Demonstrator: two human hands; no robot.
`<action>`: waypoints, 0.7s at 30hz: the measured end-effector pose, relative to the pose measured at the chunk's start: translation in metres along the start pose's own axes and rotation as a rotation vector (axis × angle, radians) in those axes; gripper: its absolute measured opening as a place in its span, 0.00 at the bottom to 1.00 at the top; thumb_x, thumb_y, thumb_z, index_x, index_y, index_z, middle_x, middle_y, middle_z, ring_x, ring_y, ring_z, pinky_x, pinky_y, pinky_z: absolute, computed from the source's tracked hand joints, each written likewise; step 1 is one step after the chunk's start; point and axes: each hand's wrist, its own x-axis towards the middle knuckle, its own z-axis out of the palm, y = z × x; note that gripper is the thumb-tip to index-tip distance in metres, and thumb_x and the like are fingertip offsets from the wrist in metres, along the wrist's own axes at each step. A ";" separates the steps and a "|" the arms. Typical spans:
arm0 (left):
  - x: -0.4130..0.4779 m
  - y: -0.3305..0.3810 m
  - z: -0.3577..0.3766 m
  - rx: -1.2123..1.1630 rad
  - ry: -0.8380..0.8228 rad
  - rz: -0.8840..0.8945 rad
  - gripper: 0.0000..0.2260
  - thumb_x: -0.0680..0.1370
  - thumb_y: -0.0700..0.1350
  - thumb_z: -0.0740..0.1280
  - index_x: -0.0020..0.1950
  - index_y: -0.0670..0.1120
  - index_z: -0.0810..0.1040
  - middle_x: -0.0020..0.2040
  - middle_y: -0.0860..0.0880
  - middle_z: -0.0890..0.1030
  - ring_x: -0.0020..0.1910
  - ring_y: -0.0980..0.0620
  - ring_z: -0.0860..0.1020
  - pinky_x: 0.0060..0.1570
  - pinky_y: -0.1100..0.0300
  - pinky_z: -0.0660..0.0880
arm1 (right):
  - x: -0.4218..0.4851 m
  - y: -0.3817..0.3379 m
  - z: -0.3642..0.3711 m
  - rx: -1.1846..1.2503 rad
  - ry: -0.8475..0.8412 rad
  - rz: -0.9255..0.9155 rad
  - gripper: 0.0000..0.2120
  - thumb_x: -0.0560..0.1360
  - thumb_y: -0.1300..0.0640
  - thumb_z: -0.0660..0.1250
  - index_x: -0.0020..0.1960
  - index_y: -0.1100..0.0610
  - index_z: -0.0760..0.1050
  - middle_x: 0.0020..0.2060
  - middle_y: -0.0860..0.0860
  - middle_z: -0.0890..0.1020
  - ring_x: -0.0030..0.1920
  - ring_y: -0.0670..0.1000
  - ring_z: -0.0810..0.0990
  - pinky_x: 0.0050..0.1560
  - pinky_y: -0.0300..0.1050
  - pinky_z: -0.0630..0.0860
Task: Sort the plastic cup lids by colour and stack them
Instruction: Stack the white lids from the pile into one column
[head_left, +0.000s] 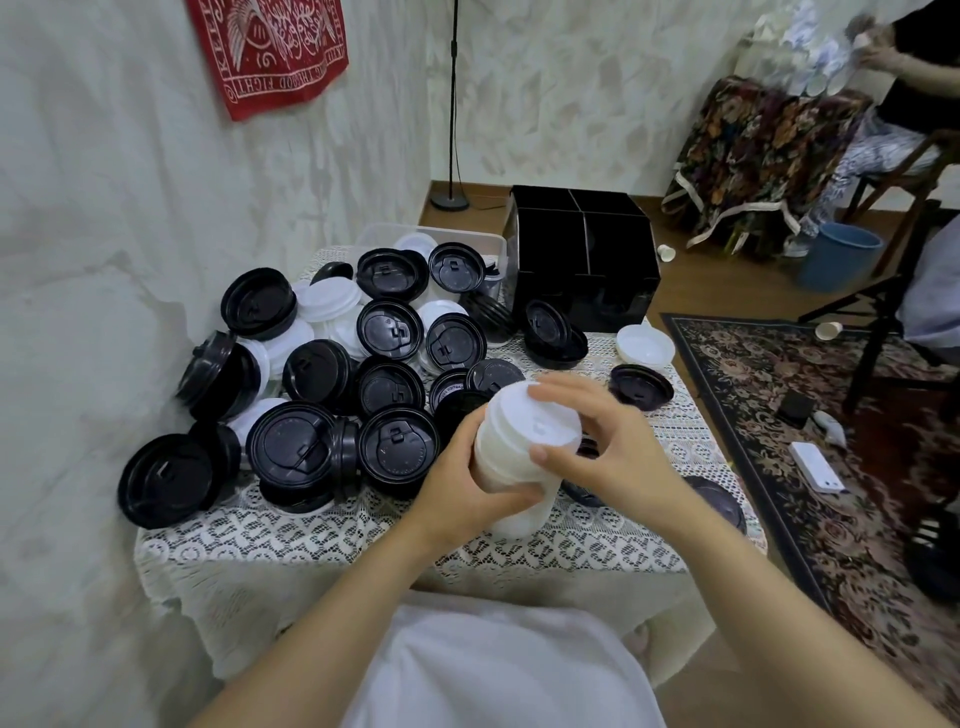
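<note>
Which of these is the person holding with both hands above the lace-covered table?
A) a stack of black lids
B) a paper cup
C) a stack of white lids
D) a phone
C: the left hand wraps the side of the stack of white lids and the right hand curls over its top, while the black lids lie in a pile on the table.
</note>
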 end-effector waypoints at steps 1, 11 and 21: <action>-0.001 0.001 0.001 -0.005 0.006 -0.005 0.37 0.59 0.54 0.78 0.67 0.55 0.69 0.59 0.54 0.79 0.57 0.58 0.78 0.51 0.64 0.75 | -0.002 0.000 0.004 -0.045 -0.008 -0.001 0.23 0.66 0.50 0.77 0.60 0.46 0.78 0.64 0.41 0.74 0.65 0.37 0.71 0.65 0.35 0.67; -0.003 0.007 0.004 -0.015 0.051 -0.008 0.30 0.65 0.38 0.79 0.61 0.55 0.71 0.54 0.55 0.80 0.50 0.64 0.79 0.46 0.68 0.75 | -0.004 0.002 0.015 -0.129 -0.014 0.016 0.23 0.68 0.57 0.78 0.61 0.48 0.76 0.61 0.39 0.71 0.60 0.29 0.68 0.59 0.24 0.63; -0.005 0.004 -0.008 -0.092 -0.084 -0.003 0.37 0.67 0.47 0.75 0.72 0.56 0.62 0.68 0.54 0.71 0.64 0.59 0.73 0.60 0.62 0.73 | -0.008 0.016 0.016 -0.018 -0.023 0.031 0.29 0.66 0.38 0.74 0.64 0.41 0.72 0.67 0.36 0.71 0.69 0.38 0.67 0.72 0.51 0.67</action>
